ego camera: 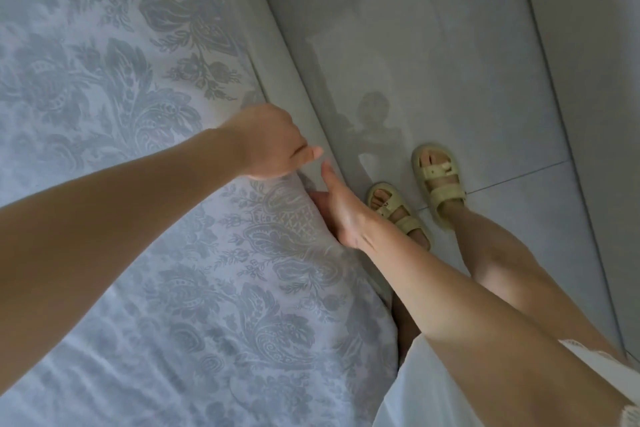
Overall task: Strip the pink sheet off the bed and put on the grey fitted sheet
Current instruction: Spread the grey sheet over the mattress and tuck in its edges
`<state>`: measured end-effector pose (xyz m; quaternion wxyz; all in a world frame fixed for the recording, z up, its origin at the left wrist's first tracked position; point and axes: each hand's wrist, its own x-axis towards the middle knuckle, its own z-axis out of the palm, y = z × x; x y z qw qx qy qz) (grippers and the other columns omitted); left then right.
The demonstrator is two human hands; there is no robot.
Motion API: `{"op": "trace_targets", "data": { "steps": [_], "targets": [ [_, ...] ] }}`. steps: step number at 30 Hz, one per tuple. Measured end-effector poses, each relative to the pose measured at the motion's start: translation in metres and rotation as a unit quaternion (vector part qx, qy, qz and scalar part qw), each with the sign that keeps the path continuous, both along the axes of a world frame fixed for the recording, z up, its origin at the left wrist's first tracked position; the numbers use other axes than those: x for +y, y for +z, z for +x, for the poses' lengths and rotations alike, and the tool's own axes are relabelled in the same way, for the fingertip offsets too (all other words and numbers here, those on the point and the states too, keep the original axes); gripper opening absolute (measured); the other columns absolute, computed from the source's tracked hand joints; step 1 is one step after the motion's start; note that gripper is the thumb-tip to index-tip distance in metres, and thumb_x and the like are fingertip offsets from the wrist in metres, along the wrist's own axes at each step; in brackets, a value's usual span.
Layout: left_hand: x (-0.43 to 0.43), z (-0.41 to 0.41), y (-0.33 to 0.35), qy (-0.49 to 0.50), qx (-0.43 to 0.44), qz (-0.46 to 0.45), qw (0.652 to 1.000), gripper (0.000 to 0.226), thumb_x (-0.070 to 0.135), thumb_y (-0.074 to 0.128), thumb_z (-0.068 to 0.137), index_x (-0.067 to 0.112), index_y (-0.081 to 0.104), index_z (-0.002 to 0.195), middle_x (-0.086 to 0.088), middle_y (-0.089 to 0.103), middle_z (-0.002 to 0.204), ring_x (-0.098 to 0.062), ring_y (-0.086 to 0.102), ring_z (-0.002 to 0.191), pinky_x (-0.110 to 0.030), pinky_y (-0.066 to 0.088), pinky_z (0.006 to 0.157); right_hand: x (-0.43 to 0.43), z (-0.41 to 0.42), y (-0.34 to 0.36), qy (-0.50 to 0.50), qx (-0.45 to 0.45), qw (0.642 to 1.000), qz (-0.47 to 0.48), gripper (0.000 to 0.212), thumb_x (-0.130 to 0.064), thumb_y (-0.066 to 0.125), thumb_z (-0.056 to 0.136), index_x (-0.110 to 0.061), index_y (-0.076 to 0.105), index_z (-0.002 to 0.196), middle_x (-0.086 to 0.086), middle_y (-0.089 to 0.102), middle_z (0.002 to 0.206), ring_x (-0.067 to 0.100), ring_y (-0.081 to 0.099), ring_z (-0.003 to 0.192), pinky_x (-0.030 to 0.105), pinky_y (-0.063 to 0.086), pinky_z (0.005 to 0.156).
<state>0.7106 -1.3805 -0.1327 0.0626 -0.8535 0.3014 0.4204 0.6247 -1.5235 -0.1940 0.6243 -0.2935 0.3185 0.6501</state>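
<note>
The grey fitted sheet (pixel 145 156), printed with a floral pattern, lies spread over the bed and fills the left half of the view. My left hand (pixel 273 144) sits at the sheet's right edge with its fingers curled down over the hem, gripping it. My right hand (pixel 341 215) is just below it at the side of the mattress. Its thumb points straight up, and its fingers reach in under the sheet's edge, hidden by the fabric. No pink sheet is in view.
A pale strip of the bed's side (pixel 287 59) runs along the sheet's right edge. To the right is grey tiled floor (pixel 485 62). My feet in yellow sandals (pixel 434 184) stand close to the bed, and my white garment (pixel 433 388) hangs at the bottom.
</note>
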Motion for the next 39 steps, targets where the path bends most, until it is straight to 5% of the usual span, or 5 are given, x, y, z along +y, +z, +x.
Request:
{"op": "trace_targets", "data": {
  "steps": [6,10,16,26,39],
  "targets": [
    [-0.025,-0.007,-0.011,-0.024,0.047,0.082,0.995,0.069,0.047,0.002,0.098,0.008,0.057,0.081,-0.003,0.050,0.067,-0.024,0.052,0.081,-0.030,0.041,0.074,-0.057,-0.026,-0.012,-0.093,-0.124,0.965,-0.212,0.061,-0.051,0.014,0.100,-0.018,0.062,0.116,0.007,0.064,0.124,0.015,0.061,0.105,0.034,0.041,0.096],
    [-0.040,-0.006,-0.015,-0.012,0.085,0.147,0.985,0.066,0.046,0.005,0.101,0.009,0.060,0.092,-0.011,0.061,0.094,-0.030,0.056,0.106,-0.034,0.040,0.086,-0.046,-0.027,-0.009,-0.030,-0.115,0.985,-0.128,0.047,-0.050,0.021,0.101,-0.034,0.063,0.114,-0.003,0.059,0.129,0.016,0.053,0.119,0.040,0.035,0.108],
    [-0.048,-0.006,-0.017,-0.047,0.110,0.207,0.971,0.069,0.044,0.003,0.101,0.007,0.060,0.108,-0.014,0.061,0.120,-0.030,0.053,0.115,-0.038,0.036,0.103,-0.040,-0.031,0.011,-0.050,-0.135,0.983,-0.115,0.050,-0.045,0.022,0.102,-0.020,0.064,0.114,0.001,0.066,0.114,0.011,0.059,0.099,0.022,0.043,0.080],
    [-0.035,-0.008,-0.021,-0.009,0.014,0.053,0.998,0.080,0.047,-0.004,0.096,0.011,0.066,0.079,-0.007,0.070,0.085,-0.023,0.061,0.091,-0.037,0.034,0.102,-0.008,-0.017,-0.009,0.047,0.006,0.999,0.000,0.106,-0.089,0.020,0.073,-0.004,0.063,0.121,0.015,0.066,0.118,0.027,0.061,0.114,0.044,0.040,0.107],
    [-0.041,-0.050,-0.021,-0.066,0.002,0.087,0.994,0.059,0.039,0.013,0.101,0.024,0.070,0.090,0.006,0.070,0.090,-0.017,0.060,0.093,-0.032,0.034,0.092,-0.041,-0.018,0.004,0.110,-0.011,0.994,0.022,0.088,-0.073,0.008,0.088,-0.012,0.054,0.132,0.008,0.059,0.131,0.019,0.055,0.120,0.030,0.046,0.095]
  ]
}}
